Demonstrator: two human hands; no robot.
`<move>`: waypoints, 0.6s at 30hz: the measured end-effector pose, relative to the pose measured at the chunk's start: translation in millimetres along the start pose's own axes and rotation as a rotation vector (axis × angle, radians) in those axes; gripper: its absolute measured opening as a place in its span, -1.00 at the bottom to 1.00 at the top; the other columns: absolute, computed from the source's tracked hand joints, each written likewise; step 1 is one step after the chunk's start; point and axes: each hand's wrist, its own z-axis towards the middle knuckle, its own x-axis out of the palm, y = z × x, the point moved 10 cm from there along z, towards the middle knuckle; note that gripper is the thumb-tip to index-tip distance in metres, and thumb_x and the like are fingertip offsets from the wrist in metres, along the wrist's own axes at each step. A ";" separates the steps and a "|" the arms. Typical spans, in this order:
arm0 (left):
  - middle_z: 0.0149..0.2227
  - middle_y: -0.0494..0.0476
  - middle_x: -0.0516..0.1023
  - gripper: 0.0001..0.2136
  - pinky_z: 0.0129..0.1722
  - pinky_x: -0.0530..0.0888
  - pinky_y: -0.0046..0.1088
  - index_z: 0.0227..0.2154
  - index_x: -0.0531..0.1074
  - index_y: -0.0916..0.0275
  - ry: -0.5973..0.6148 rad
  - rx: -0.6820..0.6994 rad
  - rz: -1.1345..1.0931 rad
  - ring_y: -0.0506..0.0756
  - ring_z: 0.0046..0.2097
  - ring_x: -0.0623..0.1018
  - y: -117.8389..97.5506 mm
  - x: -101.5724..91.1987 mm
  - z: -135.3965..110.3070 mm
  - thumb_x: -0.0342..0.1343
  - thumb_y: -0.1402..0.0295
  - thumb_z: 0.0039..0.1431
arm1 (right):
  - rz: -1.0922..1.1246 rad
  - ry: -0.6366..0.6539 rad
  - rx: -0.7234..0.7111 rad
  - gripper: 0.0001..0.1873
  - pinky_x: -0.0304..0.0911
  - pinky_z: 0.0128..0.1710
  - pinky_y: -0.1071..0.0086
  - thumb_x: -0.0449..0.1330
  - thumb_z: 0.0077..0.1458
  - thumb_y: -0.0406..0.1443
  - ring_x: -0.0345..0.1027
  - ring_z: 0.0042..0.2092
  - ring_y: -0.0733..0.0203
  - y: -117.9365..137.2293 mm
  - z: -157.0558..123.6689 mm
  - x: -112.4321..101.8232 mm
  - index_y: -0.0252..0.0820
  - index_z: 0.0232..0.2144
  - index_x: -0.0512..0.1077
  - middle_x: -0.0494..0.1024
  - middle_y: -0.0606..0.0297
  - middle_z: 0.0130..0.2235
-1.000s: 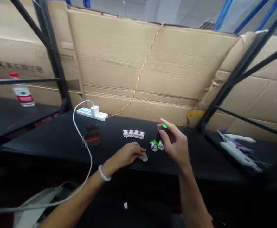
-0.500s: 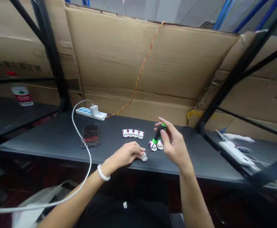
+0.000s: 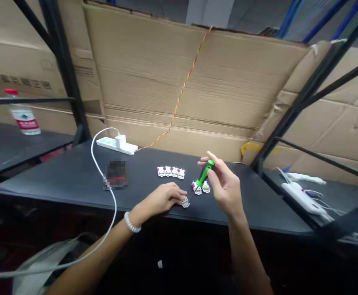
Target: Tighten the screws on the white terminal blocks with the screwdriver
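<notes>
My right hand (image 3: 225,184) grips a green and black screwdriver (image 3: 205,173), its thin shaft slanting down to the left. The tip reaches a small white part (image 3: 185,202) near the table's front edge. The fingers of my left hand (image 3: 166,197) are closed on that part and press it to the black tabletop. Two similar white and purple parts, one of them a left piece (image 3: 196,188), lie just behind the shaft, partly covered by the screwdriver. Farther back, several more white and purple parts (image 3: 171,172) sit side by side in a slightly curved row.
A white power strip (image 3: 116,145) with a plugged-in adapter stands at the back left; its white cable (image 3: 115,205) crosses over my left forearm. A blurred-out dark object (image 3: 116,174) lies left. Black metal posts (image 3: 289,119) and cardboard (image 3: 166,73) bound the table (image 3: 59,180).
The screwdriver handle has turned in my right hand, so more green shows. Both hands stay in nearly the same place, and the view has shifted slightly.
</notes>
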 end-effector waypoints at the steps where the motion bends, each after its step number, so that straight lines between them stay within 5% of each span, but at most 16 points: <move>1: 0.04 0.15 0.74 -0.81 0.10 0.59 -0.26 -0.12 0.73 0.12 0.000 -0.002 0.002 0.17 0.03 0.66 -0.1 -0.1 0.0 0.22 0.46 0.38 | -0.032 0.005 0.002 -0.59 0.55 0.04 0.12 0.17 0.41 -0.19 0.58 0.08 0.04 0.8 0.7 1.4 0.01 0.25 0.46 0.60 0.13 0.08; 5: 0.04 0.14 0.74 -0.82 0.12 0.58 -0.24 -0.13 0.73 0.11 -0.006 -0.006 0.013 0.19 0.04 0.66 0.8 -0.2 -0.3 0.25 0.45 0.35 | -0.267 -0.162 -0.034 -0.69 0.52 -0.05 0.15 0.41 0.20 -0.12 0.52 -0.01 0.02 4.3 4.0 -11.9 -0.05 -0.04 0.61 0.56 0.14 -0.01; 11: 0.03 0.14 0.74 -0.82 0.12 0.57 -0.25 -0.12 0.73 0.13 -0.011 0.002 0.006 0.18 0.04 0.66 0.9 0.2 -0.1 0.26 0.47 0.34 | -0.100 -0.002 -0.003 -0.59 0.49 0.08 0.09 0.11 0.45 -0.18 0.54 0.07 0.05 -4.3 5.9 -0.3 -0.01 0.27 0.43 0.60 0.12 0.09; 15: 0.03 0.13 0.74 -0.81 0.11 0.58 -0.26 -0.14 0.73 0.13 -0.007 -0.005 0.014 0.18 0.04 0.66 0.4 0.2 0.3 0.26 0.50 0.34 | -0.281 -0.129 -0.054 -0.68 0.48 0.00 0.12 0.32 0.29 -0.14 0.49 0.01 0.03 5.8 4.9 -9.9 0.00 0.07 0.60 0.51 0.15 0.02; 18: 0.03 0.13 0.75 -0.82 0.12 0.58 -0.25 -0.14 0.73 0.13 -0.014 -0.005 0.013 0.18 0.04 0.66 -0.2 -0.5 0.4 0.27 0.51 0.32 | -0.286 -0.132 -0.055 -0.62 0.47 0.04 0.11 0.30 0.31 -0.18 0.49 -0.01 0.05 5.9 4.3 -9.3 0.01 0.15 0.56 0.53 0.16 0.01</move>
